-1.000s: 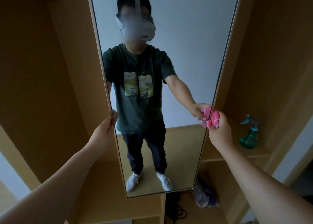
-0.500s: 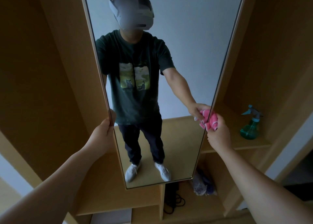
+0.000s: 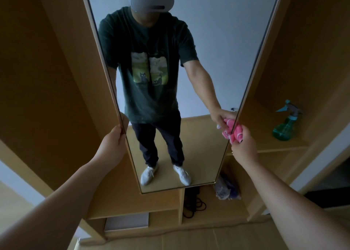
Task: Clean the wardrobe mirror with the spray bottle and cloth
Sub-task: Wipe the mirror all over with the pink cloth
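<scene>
Head camera looks down along our two bare arms, which reach out to the tall mirror [image 3: 217, 32] in the wooden wardrobe [image 3: 47, 79].

Our left hand [image 3: 113, 145] holds the left edge of the mirror, low down. Its fingers curl round the thin frame.

Our right hand [image 3: 244, 147] is closed tight round the pink cloth [image 3: 235, 131]. The cloth is all bunched up and touches the right edge of the mirror, about as high up as the left hand. In the glass we see that hand and the cloth a second time.

The mirror also shows us standing in a dark green shirt, dark trousers and white shoes, with a grey headset on.

The green spray bottle [image 3: 284, 128] has a blue top. It stands upright on a shelf [image 3: 274, 148] on the right, well apart from our right hand, and no hand touches it.

Under the mirror, black cords [image 3: 193, 204] lie in a heap. A bag [image 3: 225, 190] lies just to their right. A white box [image 3: 126, 221] sits lower down on the left.
</scene>
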`<state>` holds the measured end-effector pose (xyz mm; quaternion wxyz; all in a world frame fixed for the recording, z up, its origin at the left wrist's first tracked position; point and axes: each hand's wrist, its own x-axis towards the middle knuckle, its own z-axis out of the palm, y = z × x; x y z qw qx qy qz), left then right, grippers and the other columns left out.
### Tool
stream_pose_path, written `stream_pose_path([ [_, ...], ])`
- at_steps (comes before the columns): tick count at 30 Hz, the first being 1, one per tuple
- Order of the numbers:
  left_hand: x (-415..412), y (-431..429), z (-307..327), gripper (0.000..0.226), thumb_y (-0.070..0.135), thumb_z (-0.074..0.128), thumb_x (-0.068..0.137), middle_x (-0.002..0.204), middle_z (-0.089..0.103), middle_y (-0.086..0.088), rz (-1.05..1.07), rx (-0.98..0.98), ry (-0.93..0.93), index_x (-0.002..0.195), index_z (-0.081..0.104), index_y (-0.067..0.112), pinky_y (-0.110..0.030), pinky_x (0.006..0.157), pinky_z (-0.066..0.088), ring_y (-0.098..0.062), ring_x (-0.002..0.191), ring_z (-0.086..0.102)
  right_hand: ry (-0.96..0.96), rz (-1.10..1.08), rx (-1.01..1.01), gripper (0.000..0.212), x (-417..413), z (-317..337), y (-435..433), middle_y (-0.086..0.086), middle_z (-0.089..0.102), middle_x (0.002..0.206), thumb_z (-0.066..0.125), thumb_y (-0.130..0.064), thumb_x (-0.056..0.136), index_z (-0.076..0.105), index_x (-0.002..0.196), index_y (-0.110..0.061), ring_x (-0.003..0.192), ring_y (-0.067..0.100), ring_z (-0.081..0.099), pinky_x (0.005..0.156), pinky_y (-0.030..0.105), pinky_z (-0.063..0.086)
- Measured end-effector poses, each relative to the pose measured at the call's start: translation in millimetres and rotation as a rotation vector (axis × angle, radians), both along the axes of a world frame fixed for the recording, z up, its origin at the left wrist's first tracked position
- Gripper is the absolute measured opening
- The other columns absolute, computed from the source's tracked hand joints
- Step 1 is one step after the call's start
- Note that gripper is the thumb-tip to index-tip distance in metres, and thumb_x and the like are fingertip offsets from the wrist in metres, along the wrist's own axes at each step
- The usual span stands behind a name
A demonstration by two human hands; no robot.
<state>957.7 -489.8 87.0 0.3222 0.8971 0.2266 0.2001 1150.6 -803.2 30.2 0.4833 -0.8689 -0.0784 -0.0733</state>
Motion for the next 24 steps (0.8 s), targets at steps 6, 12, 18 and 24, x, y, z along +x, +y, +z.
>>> stream_pose_path([
  [6,-2.4,2.6,-4.8,0.012,0.013,0.040,0.100,0.077,0.057,-0.013,0.005,0.015,-0.003,0.095,0.049,0.008,-0.033,0.051,0.042,-0.024,0.061,0.053,0.031,0.020,-0.004,0.042,0.5,-24.2,-0.4,-0.004,0.060,0.101,0.059,-0.013,0.094,0.048,0.134,-0.017,0.089,0.018,0.060,0.067,0.026,0.046],
  [12,-4.2,0.2,-9.6,0.011,0.012,0.040,0.100,0.073,0.056,-0.010,0.007,0.019,-0.043,0.094,0.049,0.009,-0.032,0.050,0.041,-0.021,0.059,0.051,0.044,0.007,-0.052,0.035,1.2,-44.1,-1.3,-0.007,0.059,0.091,0.059,-0.018,0.094,0.051,0.129,-0.018,0.080,0.017,0.061,0.067,0.034,0.051],
  [18,-5.5,1.2,-20.7,0.012,0.016,0.039,0.101,0.075,0.055,-0.003,-0.008,-0.054,-0.076,0.099,0.050,0.014,-0.030,0.056,0.041,-0.019,0.063,0.051,0.079,-0.002,-0.065,0.040,4.9,-64.5,-2.0,-0.002,0.063,0.096,0.060,-0.013,0.092,0.050,0.131,-0.019,0.079,0.017,0.060,0.059,0.027,0.046],
  [24,-14.9,14.4,-72.3,0.039,0.020,0.040,0.101,0.131,0.056,-0.008,-0.015,-0.146,0.092,0.139,0.043,0.012,-0.036,0.101,0.039,-0.024,0.123,0.051,0.135,-0.021,-0.050,0.044,2.4,-86.8,-1.0,-0.004,0.060,0.091,0.059,-0.008,0.091,0.049,0.132,-0.019,0.081,0.023,0.063,0.067,0.040,0.055],
])
